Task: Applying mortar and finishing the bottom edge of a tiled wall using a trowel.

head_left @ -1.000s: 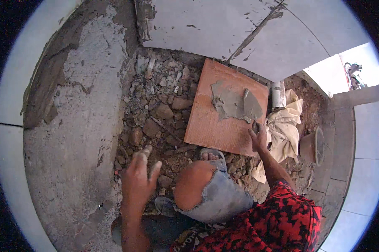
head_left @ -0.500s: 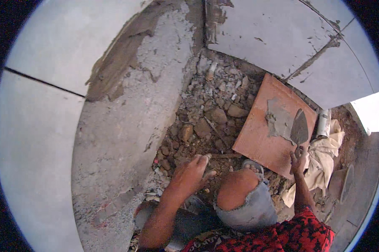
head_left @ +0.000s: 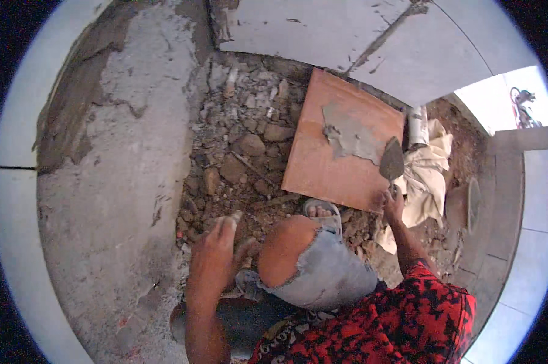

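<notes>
My right hand [head_left: 394, 206] grips the handle of a pointed trowel [head_left: 391, 159], its blade over the right edge of a square terracotta-coloured board [head_left: 310, 159]. A patch of wet grey mortar [head_left: 354, 138] is spread on the upper middle of that board. My left hand [head_left: 216, 246] hovers over the rubble near my knee, thumb apart from the fingers, holding nothing I can see. Pale dust or mortar coats its fingertips.
Broken stones and soil [head_left: 249, 145] fill the corner between a rough cement strip [head_left: 128, 182] and tiled walls [head_left: 322, 30]. Beside the board lie a cream cloth [head_left: 424, 179] and a white cylinder [head_left: 418, 126]. A bucket [head_left: 465, 205] stands at right. My sandalled foot [head_left: 323, 212] touches the board's near edge.
The view has swung right, so the scene shifts left and a bicycle shows outside at far right. My right hand still holds the trowel beside the board; my left stays raised and empty.
</notes>
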The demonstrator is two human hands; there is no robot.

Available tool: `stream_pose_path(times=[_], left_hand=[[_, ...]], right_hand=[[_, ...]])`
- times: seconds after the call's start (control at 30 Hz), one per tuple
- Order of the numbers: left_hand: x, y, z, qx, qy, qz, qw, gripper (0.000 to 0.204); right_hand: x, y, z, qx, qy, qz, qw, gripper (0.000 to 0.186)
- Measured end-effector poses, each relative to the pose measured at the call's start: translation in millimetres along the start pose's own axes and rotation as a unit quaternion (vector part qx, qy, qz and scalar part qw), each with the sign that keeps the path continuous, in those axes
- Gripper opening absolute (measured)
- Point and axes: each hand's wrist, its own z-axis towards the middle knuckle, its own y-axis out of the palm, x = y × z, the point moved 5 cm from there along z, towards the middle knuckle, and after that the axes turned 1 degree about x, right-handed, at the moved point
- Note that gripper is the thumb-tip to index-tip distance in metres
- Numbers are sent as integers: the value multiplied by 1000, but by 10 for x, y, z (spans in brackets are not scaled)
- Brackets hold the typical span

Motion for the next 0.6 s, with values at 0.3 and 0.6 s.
stream_pose_path(times=[0.3, 0.6], left_hand=[[20, 56, 28, -8, -9, 26, 1000, 45], [-26, 67, 0, 33, 14, 59, 998, 46]], right_hand=[[-689, 167, -110, -68, -6, 25, 997, 50], [-1037, 377, 310, -245, -21, 149, 958, 53]])
